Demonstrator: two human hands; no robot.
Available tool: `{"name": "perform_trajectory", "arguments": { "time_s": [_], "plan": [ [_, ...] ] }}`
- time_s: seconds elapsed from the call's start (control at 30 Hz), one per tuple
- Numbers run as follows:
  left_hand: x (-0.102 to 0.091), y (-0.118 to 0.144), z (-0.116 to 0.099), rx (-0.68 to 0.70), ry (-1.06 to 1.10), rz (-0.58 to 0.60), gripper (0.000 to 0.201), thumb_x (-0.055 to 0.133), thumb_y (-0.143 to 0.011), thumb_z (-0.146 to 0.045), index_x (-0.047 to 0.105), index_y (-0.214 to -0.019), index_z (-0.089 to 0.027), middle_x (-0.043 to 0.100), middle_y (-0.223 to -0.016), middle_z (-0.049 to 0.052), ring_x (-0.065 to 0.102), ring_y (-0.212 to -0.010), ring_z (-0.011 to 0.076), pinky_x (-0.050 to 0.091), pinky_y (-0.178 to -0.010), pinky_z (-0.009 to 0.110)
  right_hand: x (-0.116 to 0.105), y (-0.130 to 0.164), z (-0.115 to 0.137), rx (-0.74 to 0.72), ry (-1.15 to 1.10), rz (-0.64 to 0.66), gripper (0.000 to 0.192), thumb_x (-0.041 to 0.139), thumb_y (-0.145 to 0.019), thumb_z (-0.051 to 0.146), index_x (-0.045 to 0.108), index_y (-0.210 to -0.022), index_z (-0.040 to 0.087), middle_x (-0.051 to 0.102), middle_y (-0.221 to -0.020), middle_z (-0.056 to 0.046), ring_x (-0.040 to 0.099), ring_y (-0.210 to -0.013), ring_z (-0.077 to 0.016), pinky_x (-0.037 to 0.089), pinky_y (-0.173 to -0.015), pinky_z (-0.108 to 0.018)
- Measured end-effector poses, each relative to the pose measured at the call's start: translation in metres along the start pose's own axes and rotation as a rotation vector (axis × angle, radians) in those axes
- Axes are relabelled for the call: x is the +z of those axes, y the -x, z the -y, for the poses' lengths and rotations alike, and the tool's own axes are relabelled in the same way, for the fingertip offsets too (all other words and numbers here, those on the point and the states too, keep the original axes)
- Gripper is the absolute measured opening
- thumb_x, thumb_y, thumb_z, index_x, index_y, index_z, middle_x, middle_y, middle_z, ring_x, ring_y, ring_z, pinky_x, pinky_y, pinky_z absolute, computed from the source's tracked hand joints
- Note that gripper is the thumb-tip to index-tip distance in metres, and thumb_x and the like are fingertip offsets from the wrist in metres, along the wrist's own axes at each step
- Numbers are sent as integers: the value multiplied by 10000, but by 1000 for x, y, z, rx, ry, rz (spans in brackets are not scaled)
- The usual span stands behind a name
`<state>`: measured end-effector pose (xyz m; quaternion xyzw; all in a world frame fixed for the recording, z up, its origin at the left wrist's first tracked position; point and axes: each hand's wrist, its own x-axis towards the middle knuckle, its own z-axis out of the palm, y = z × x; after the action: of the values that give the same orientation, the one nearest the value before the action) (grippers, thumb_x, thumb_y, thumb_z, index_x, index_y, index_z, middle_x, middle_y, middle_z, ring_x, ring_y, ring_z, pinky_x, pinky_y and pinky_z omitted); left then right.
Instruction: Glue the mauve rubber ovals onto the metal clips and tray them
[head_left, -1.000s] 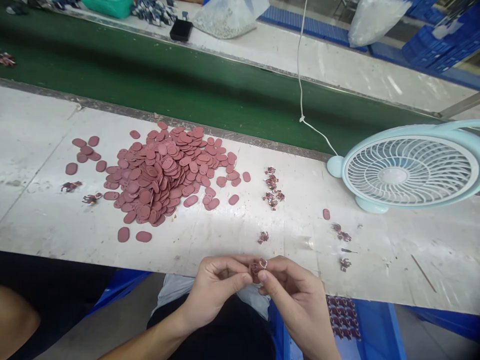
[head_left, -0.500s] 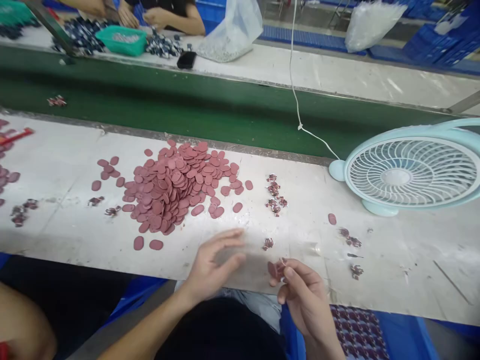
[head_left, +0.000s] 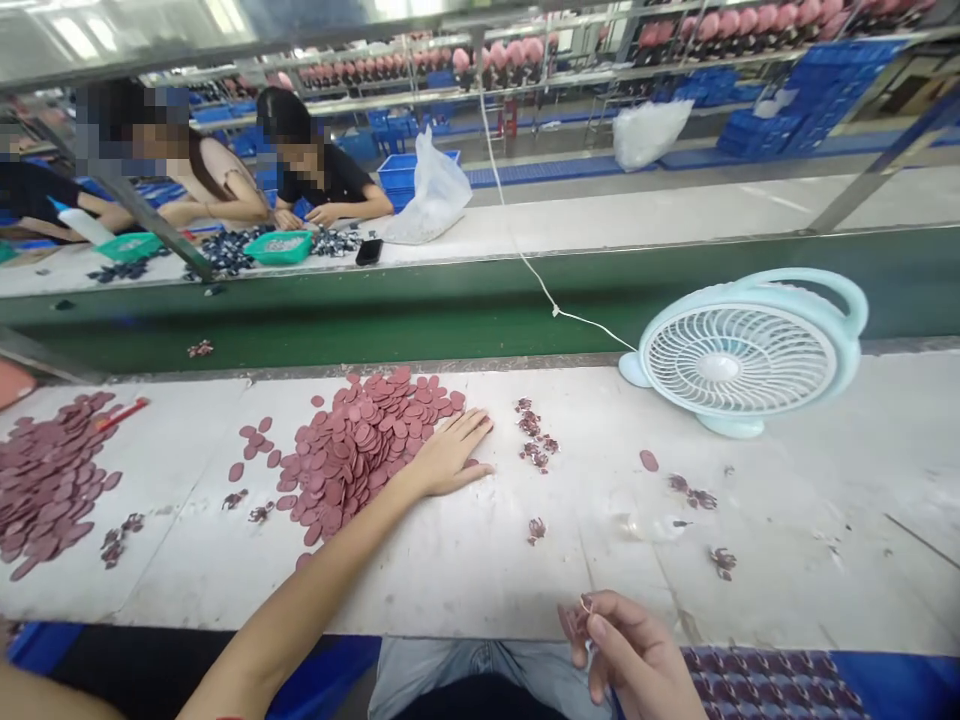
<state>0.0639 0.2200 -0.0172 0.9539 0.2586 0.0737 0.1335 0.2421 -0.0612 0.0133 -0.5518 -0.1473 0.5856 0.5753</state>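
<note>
My left hand (head_left: 448,456) lies flat with fingers spread on the right edge of a heap of dark red oval tags (head_left: 358,448) on the white table (head_left: 465,560). My right hand (head_left: 634,655) is at the table's near edge, fingers pinched on a small red tag with a metal ring (head_left: 580,614). Several small finished pieces (head_left: 534,438) lie just right of the left hand, and one more small piece (head_left: 535,528) sits between the two hands.
A pale blue desk fan (head_left: 742,350) stands at the right with a white cord. A green conveyor belt (head_left: 375,320) runs behind the table. A second red heap (head_left: 45,480) lies far left. Other people work across the belt beside a green tray (head_left: 279,246).
My left hand let go of the ringed tag and reached forward onto the red heap. The right hand kept the tag and dropped toward the near edge. The view tilted up.
</note>
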Motion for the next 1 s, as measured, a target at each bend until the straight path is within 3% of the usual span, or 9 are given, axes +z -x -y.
{"name": "perform_trajectory", "arguments": {
  "time_s": [0.1,0.23,0.37,0.47,0.6,0.7,0.83,0.93,1.0],
  "plan": [
    [3,9,-12,3,-12,15,773,416,-970,-608,293,-1567,-133,294,-1646,203,230,-1541,305,202,-1246,508,-15,7,-2,1,-28,-80,372,853,-717,512,751,-795,163,663,-706,-57,581,-581,-139,426,-403,-174],
    [17,36,-45,1,-11,42,751,426,-980,-572,255,-1583,-158,269,-1658,190,222,-1542,311,216,-1244,517,-35,14,-3,17,-37,-151,355,871,-696,490,772,-804,166,675,-695,-64,570,-581,-143,430,-413,-185],
    [29,65,-80,-7,-7,69,811,472,-960,-575,209,-1598,-149,200,-1675,207,145,-1552,366,215,-1232,571,-55,22,-2,-3,-47,-210,342,875,-693,470,772,-826,173,680,-743,-66,584,-611,-153,458,-428,-200],
    [28,76,-93,3,29,71,832,532,-934,-579,218,-1599,-187,185,-1681,194,126,-1550,397,233,-1214,614,-78,29,-7,-3,-53,-259,319,881,-691,443,767,-859,197,663,-752,-54,611,-652,-178,482,-440,-221],
    [15,68,-88,-27,53,-112,580,532,-985,-397,409,-1509,-181,433,-1581,171,362,-1482,317,371,-1180,521,-120,40,-23,15,-4,-277,333,875,-697,449,761,-894,207,691,-765,-71,623,-617,-194,525,-478,-282],
    [11,54,-84,20,39,-129,322,537,-987,-309,643,-1278,-224,651,-1369,103,556,-1317,265,456,-1119,449,-154,53,-41,-9,72,-372,353,855,-719,456,733,-942,211,705,-806,-81,664,-668,-232,560,-529,-319],
    [21,45,-88,93,48,-75,208,585,-956,-289,738,-1087,-235,744,-1194,84,645,-1164,291,469,-1073,492,-200,80,-70,-32,429,-566,404,688,-847,547,639,-1042,196,717,-894,-102,708,-794,-268,608,-639,-356],
    [28,44,-89,132,83,-52,204,564,-955,-249,755,-1022,-229,767,-1132,96,649,-1159,336,451,-1047,541,-230,107,-98,53,697,-652,400,533,-921,552,605,-1055,181,731,-945,-111,719,-861,-265,607,-710,-366],
    [29,41,-91,114,65,-70,174,602,-930,-278,750,-1012,-237,766,-1124,83,656,-1140,334,455,-1038,518,-242,123,-119,145,795,-668,308,543,-924,465,633,-1009,184,741,-958,-100,714,-891,-248,585,-790,-366]
  ]
}}
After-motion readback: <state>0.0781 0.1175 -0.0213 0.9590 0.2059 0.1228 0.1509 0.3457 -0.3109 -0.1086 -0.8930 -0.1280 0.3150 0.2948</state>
